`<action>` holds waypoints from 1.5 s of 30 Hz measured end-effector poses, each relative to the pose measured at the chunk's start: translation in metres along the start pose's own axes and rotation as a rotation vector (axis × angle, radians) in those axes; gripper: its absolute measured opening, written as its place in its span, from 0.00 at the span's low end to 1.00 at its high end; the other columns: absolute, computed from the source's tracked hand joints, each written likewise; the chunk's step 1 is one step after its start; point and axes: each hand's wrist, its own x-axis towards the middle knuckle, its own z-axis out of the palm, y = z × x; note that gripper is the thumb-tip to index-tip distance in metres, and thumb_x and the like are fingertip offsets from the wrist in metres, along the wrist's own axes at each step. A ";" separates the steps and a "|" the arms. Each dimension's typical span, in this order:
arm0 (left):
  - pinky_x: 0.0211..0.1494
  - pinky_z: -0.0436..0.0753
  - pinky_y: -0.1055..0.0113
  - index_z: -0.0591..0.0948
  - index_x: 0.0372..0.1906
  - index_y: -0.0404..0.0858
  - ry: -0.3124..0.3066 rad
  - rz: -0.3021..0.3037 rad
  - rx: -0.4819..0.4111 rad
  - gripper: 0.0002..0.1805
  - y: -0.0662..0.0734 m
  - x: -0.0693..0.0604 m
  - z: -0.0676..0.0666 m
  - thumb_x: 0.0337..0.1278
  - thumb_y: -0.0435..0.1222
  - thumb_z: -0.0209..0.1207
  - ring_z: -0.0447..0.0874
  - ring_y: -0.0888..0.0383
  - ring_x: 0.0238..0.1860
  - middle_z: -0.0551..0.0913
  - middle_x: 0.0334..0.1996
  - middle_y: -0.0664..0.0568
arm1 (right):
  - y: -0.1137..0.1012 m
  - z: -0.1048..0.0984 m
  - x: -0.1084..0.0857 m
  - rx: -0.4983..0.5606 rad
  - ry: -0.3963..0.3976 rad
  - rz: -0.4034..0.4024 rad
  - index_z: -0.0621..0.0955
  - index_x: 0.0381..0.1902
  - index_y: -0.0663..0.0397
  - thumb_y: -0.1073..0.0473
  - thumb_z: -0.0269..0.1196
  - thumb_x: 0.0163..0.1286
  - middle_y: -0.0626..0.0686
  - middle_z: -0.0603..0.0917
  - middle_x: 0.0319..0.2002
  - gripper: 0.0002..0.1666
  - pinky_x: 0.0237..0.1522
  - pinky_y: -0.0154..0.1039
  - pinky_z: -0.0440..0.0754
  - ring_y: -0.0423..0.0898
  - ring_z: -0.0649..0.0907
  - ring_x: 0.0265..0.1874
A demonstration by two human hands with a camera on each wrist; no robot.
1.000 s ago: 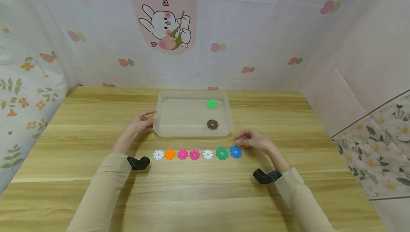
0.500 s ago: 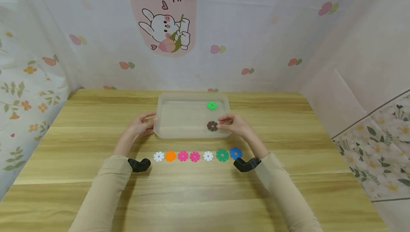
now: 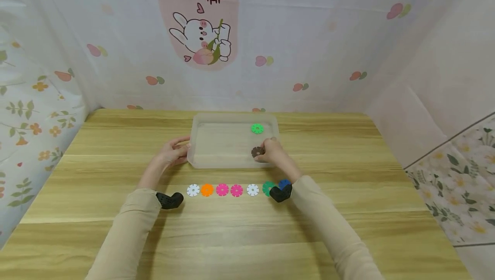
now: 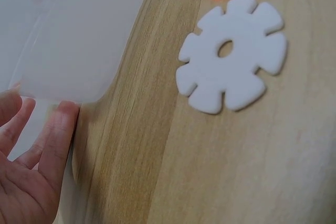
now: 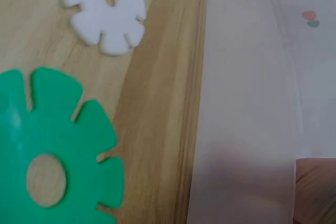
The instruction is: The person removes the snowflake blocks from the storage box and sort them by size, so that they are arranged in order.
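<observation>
A translucent plastic tray (image 3: 222, 165) stands on the wooden table. In it lie a brown snowflake disc (image 3: 255, 152) and a bright green one (image 3: 257, 129) behind it. My right hand (image 3: 274, 151) reaches over the tray's right side and pinches the brown disc at its right edge. The right wrist view hides that contact behind the tray wall. My left hand (image 3: 172, 153) touches the tray's left end with fairly straight fingers (image 4: 62, 124), near its front corner.
Before the tray runs a row of discs: white (image 3: 193, 190), orange (image 3: 206, 190), two pink ones (image 3: 222, 190), another white (image 3: 253, 190), darker green (image 3: 267, 187) and blue (image 3: 285, 182). My right wrist's black camera mount (image 3: 281, 193) partly covers the last two. A printed cloth (image 3: 325, 35) hangs behind.
My right hand has moved from beside the blue disc, left and forward into the tray, to the brown disc. My left hand stays at the tray's left end.
</observation>
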 end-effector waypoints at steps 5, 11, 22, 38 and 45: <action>0.37 0.79 0.78 0.52 0.70 0.36 0.000 0.004 -0.011 0.30 -0.002 0.000 0.002 0.66 0.35 0.46 0.78 0.72 0.34 0.57 0.66 0.32 | 0.002 0.003 0.000 0.062 0.018 -0.042 0.71 0.48 0.64 0.62 0.68 0.54 0.61 0.76 0.45 0.26 0.46 0.40 0.77 0.51 0.75 0.41; 0.37 0.79 0.78 0.52 0.70 0.36 0.006 0.001 -0.017 0.30 -0.002 0.001 0.001 0.66 0.34 0.46 0.78 0.72 0.34 0.59 0.65 0.33 | 0.008 0.002 -0.006 0.223 0.044 -0.146 0.71 0.48 0.62 0.70 0.65 0.54 0.62 0.80 0.37 0.23 0.35 0.36 0.79 0.51 0.80 0.34; 0.37 0.79 0.78 0.52 0.70 0.35 0.002 0.009 -0.021 0.31 -0.002 -0.001 -0.001 0.66 0.34 0.46 0.78 0.72 0.34 0.64 0.61 0.35 | 0.024 -0.018 -0.032 0.562 0.041 -0.177 0.75 0.50 0.67 0.68 0.61 0.60 0.63 0.79 0.40 0.19 0.37 0.39 0.83 0.45 0.82 0.32; 0.37 0.80 0.78 0.52 0.70 0.37 0.009 0.004 -0.028 0.31 0.001 0.000 0.001 0.65 0.36 0.48 0.78 0.73 0.33 0.65 0.60 0.38 | 0.096 -0.049 -0.072 0.616 -0.105 -0.040 0.72 0.50 0.76 0.65 0.58 0.64 0.48 0.80 0.32 0.21 0.41 0.40 0.83 0.38 0.82 0.30; 0.36 0.80 0.78 0.52 0.70 0.36 -0.001 0.006 -0.034 0.31 -0.001 0.000 -0.001 0.66 0.35 0.47 0.78 0.73 0.33 0.69 0.55 0.42 | 0.128 -0.049 -0.088 0.584 -0.229 0.002 0.73 0.50 0.78 0.62 0.60 0.63 0.47 0.84 0.31 0.24 0.35 0.36 0.83 0.39 0.82 0.28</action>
